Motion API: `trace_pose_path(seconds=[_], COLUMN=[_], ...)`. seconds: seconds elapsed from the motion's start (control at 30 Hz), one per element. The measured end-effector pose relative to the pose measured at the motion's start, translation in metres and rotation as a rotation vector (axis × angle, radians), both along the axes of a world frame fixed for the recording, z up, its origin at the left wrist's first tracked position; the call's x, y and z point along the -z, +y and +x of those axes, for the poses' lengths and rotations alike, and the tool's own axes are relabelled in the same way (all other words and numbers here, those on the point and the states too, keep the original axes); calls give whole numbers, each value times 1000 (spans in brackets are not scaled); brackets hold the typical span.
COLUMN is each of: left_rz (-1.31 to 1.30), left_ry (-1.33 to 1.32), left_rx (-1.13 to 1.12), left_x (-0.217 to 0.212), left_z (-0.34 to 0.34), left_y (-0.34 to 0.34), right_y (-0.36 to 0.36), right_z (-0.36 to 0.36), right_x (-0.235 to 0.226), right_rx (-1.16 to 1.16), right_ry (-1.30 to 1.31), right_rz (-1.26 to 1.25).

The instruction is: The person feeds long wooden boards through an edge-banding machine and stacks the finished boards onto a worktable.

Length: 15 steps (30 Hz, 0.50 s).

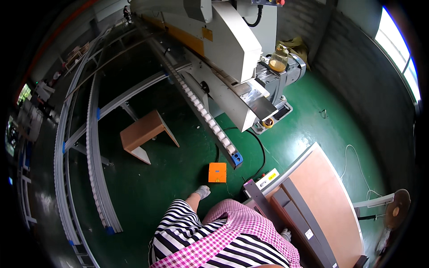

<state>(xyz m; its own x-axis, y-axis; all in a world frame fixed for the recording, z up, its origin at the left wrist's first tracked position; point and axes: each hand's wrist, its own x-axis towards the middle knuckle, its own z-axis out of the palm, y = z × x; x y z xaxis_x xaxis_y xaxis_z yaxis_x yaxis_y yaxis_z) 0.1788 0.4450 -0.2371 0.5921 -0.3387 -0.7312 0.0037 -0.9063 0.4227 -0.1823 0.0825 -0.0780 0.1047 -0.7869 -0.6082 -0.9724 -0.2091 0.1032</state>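
One gloved hand (203,191) shows at lower centre of the frame, on a striped sleeve (178,225); it hangs loose over the green floor (147,187), grasping nothing, too small to tell which hand it is. Nearest to it, just above, an orange box (217,172) lies on the floor by the blue end of a roller conveyor (210,123). Pink checked apron (232,228) at bottom. Stacked boards (326,196) at lower right. Wooden stool (145,134) tipped at centre left.
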Motion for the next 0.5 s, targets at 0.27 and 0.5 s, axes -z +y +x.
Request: trace_pose_path(seconds=[0.27, 0.5], left_rz=[138, -40], left_ry=[-65, -157], left_rx=[460, -81], left_x=[-20, -58], left_z=[-98, -160], left_y=[69, 162], right_y=[23, 37], right_z=[-19, 1], right_x=[-9, -11], right_rx=[-306, -269], right_ry=[-85, -119], right_rz=[-112, -191])
